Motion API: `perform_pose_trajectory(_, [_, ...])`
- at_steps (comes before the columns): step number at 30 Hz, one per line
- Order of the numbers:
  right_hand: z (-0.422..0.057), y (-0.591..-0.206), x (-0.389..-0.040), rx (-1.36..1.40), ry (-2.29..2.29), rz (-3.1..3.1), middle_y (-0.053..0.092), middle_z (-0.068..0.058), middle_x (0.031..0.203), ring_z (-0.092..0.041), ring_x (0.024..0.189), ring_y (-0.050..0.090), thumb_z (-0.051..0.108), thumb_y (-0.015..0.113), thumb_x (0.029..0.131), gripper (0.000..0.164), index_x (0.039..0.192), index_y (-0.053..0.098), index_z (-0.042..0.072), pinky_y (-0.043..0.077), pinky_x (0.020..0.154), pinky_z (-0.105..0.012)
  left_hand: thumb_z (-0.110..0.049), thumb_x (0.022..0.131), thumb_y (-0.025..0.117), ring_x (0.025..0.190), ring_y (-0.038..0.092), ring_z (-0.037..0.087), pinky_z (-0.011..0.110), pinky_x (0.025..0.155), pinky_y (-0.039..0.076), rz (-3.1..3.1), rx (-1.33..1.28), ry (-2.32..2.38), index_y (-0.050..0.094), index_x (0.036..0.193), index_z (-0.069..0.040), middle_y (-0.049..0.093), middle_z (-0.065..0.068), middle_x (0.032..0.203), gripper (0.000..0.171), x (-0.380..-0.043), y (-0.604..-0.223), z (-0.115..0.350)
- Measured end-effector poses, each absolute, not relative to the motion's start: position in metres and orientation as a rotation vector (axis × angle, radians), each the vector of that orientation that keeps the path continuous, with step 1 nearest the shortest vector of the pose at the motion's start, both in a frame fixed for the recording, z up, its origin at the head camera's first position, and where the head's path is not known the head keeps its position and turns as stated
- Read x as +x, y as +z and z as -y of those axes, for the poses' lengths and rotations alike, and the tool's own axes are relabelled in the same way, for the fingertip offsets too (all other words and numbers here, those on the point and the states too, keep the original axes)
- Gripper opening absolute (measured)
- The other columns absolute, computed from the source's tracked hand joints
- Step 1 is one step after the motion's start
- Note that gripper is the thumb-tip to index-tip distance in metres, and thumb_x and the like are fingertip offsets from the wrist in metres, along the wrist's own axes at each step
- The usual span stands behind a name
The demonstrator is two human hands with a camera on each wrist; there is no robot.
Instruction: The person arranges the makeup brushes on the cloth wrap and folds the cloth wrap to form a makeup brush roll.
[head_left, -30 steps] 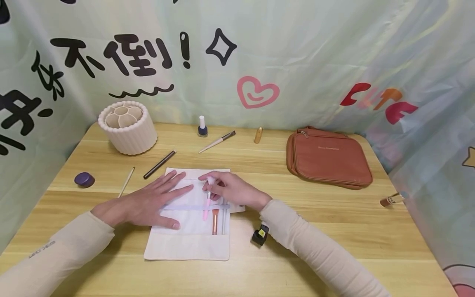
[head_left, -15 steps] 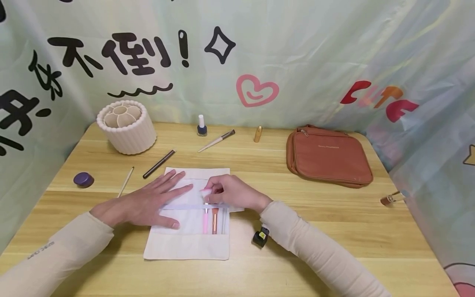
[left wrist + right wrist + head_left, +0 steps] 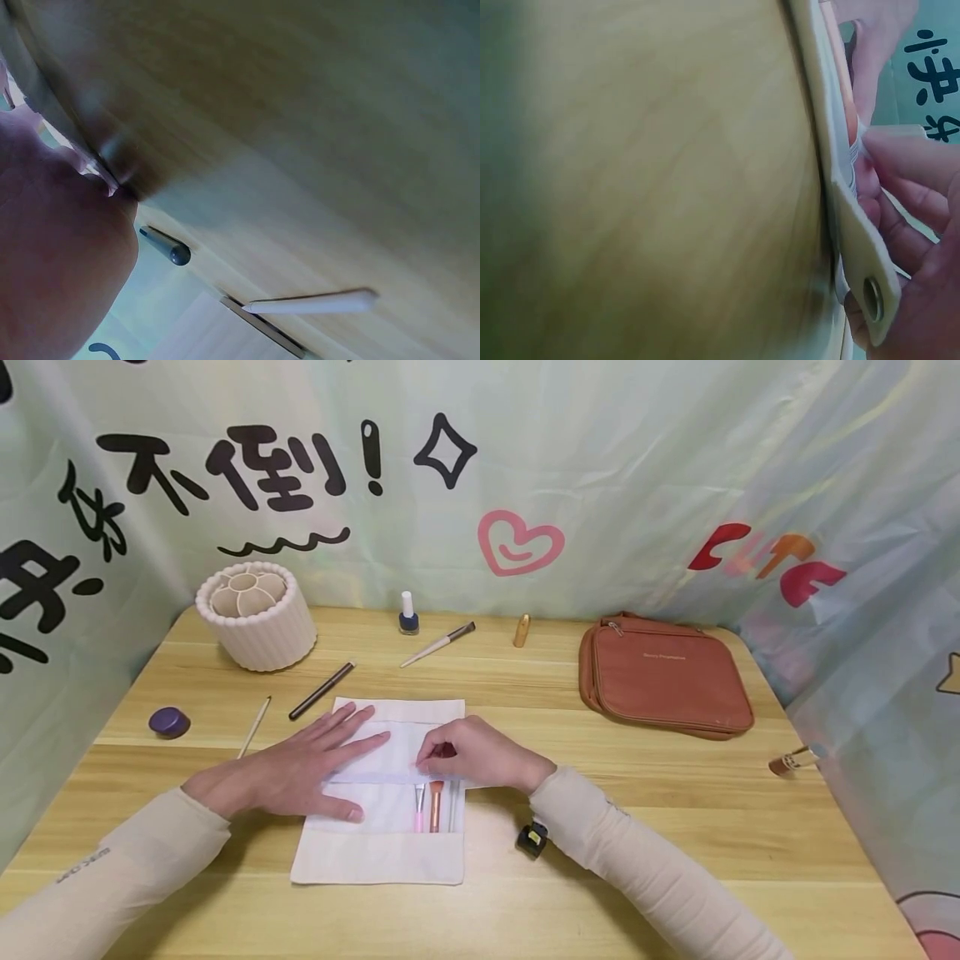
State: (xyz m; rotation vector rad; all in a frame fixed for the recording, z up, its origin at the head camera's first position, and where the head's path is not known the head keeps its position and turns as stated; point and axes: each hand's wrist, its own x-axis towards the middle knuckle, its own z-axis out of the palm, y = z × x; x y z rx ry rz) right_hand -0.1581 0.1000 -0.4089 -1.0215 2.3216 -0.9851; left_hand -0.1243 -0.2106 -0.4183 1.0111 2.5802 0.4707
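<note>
A white cloth brush roll (image 3: 375,860) lies unfolded on the table. My left hand (image 3: 300,768) rests flat on its left side, fingers spread. Across the roll runs a pale translucent band (image 3: 360,777). My right hand (image 3: 480,752) pinches at this band with thumb and fingertips bent together; in the right wrist view, the thumb (image 3: 907,154) presses on white gathered cloth. Just below, a pink-handled makeup brush (image 3: 418,821) and a copper-coloured brush (image 3: 435,810) stand in the pocket, beside a thin pale tool (image 3: 452,810). The pink brush's upper end is partly hidden.
Left of the roll lie a dark pen (image 3: 322,691), thin pale stick (image 3: 255,727) and purple-lidded jar (image 3: 169,722). Behind are a white holder (image 3: 262,635), nail polish (image 3: 408,618), loose brush (image 3: 438,645) and gold tube (image 3: 522,631). A brown case (image 3: 667,681) and small bottle (image 3: 795,760) are right.
The pink-handled brush has slid down into the pocket beside the copper one. My right hand has lowered toward the band and let go of the pink brush's top. My left hand has stayed.
</note>
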Motion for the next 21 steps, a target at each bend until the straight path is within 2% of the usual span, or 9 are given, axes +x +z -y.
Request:
perform_pose_trajectory(5, [-0.102, -0.409, -0.158, -1.048, -0.956, -2.295, 0.078, 0.008, 0.088, 0.000, 0.079, 0.064, 0.014, 0.078, 0.102, 0.010, 0.107, 0.086, 0.012, 0.055, 0.077, -0.019, -0.072, 0.095, 0.070, 0.167, 0.005, 0.053, 0.074, 0.130, 0.014, -2.580, 1.008, 0.469, 0.032, 0.173, -0.021, 0.007, 0.020, 0.183, 0.101, -0.124, -0.417, 0.210])
perform_pose_trajectory(14, [-0.104, -0.409, -0.158, -1.109, -0.897, -2.311, 0.070, 0.003, 0.101, -0.006, 0.088, 0.060, 0.019, 0.080, 0.101, 0.014, 0.113, 0.086, 0.013, 0.051, 0.081, -0.020, -0.071, 0.095, 0.070, 0.167, 0.005, 0.053, 0.075, 0.130, 0.014, -2.581, 1.007, 0.471, 0.032, 0.173, -0.021, 0.007, 0.021, 0.183, 0.101, -0.124, -0.417, 0.211])
perform_pose_trajectory(17, [-0.107, -0.407, -0.155, -1.115, -0.876, -2.334, 0.072, 0.000, 0.113, -0.011, 0.099, 0.063, 0.022, 0.080, 0.102, 0.023, 0.122, 0.083, 0.012, 0.054, 0.090, -0.025, -0.071, 0.095, 0.070, 0.167, 0.006, 0.054, 0.075, 0.130, 0.014, -2.582, 1.008, 0.469, 0.032, 0.173, -0.020, 0.008, 0.021, 0.183, 0.100, -0.124, -0.416, 0.211])
perform_pose_trajectory(19, [-0.110, -0.403, -0.150, -1.112, -0.849, -2.366, 0.071, -0.003, 0.129, -0.016, 0.114, 0.065, 0.026, 0.079, 0.102, 0.035, 0.134, 0.078, 0.010, 0.056, 0.102, -0.032, -0.072, 0.095, 0.069, 0.167, 0.006, 0.054, 0.076, 0.130, 0.014, -2.581, 1.007, 0.470, 0.033, 0.173, -0.020, 0.008, 0.021, 0.183, 0.100, -0.124, -0.416, 0.211])
perform_pose_trajectory(21, [-0.113, -0.398, -0.144, -1.111, -0.797, -2.406, 0.064, -0.006, 0.148, -0.021, 0.134, 0.061, 0.034, 0.079, 0.102, 0.052, 0.147, 0.068, 0.010, 0.051, 0.116, -0.039, -0.071, 0.095, 0.069, 0.167, 0.006, 0.054, 0.076, 0.130, 0.014, -2.582, 1.008, 0.470, 0.033, 0.173, -0.020, 0.008, 0.021, 0.183, 0.100, -0.124, -0.416, 0.211])
